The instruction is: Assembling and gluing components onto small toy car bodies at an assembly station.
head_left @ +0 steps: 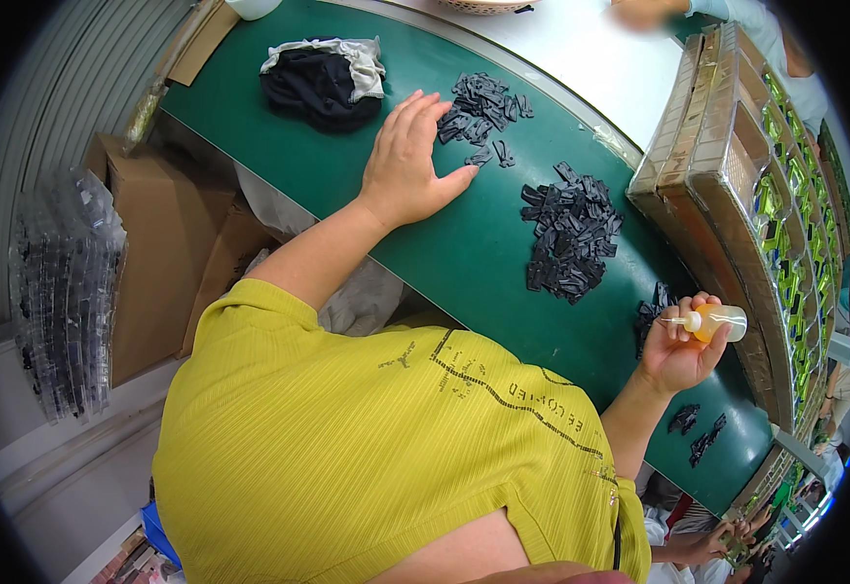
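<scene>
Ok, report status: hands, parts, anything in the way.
Left hand open beside upper black parts pile; contact unclear. Right hand holding squeeze bottle. Cloth bundle left of pile, apart.

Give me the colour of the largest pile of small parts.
The largest pile looks near-black, best seen in the head view.

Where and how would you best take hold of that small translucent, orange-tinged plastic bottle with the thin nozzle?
Probably by the rounded body of the small translucent, orange-tinged plastic bottle, coming from the person's right. It lies sideways in the person's right hand, its thin pale nozzle pointing left, so the broad base end sticks out on the right, uncovered.
</scene>
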